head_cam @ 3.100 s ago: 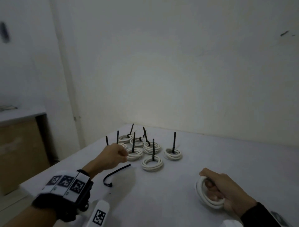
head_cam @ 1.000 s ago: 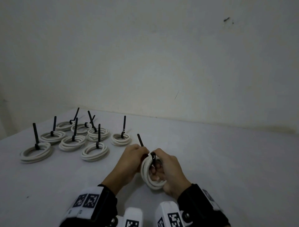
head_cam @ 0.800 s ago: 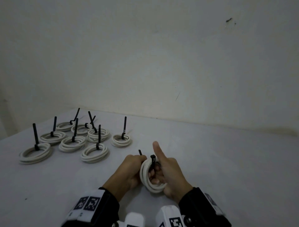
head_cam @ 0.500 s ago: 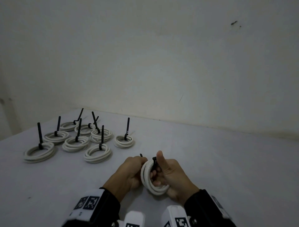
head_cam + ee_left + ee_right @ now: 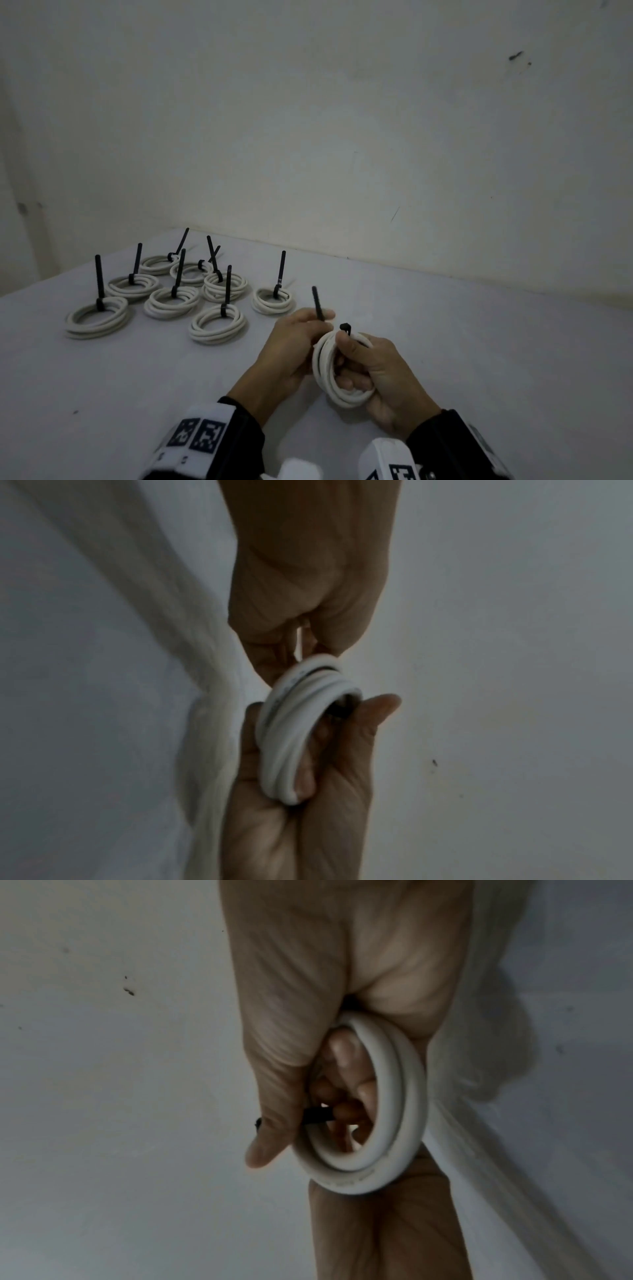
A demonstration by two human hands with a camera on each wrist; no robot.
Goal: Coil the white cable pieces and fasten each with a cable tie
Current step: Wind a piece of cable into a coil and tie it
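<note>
a moment ago the black tail of the cable tie (image 5: 318, 304) barely showed above the left hand (image 5: 294, 346); now a longer length of it stands up past the left fingertips, so the strap has been drawn further through its head. judged from this, the loop is closing round the coil and this piece is near fastened, though the tie is probably not yet snug.

the left thumb and forefinger are curled and pinch the tail, with the other fingers folded below. the right hand (image 5: 376, 370) is curled round the white cable coil (image 5: 325, 368), fingers passing through its middle, thumb pressed along the top just beside the tie's small square head (image 5: 345, 327). the coil stands on edge between the two hands, just above the table (image 5: 479, 359).

the cable is smooth, round and rubbery-looking, wound in about three turns; faint print runs along it in the right wrist view. the tie is a thin, flat, stiff black strip. the table is covered in pale matte cloth.

beyond the left fingertips, well apart, lie the finished coils (image 5: 171, 294), flat white rings, each with a black tie tail sticking upright.
</note>
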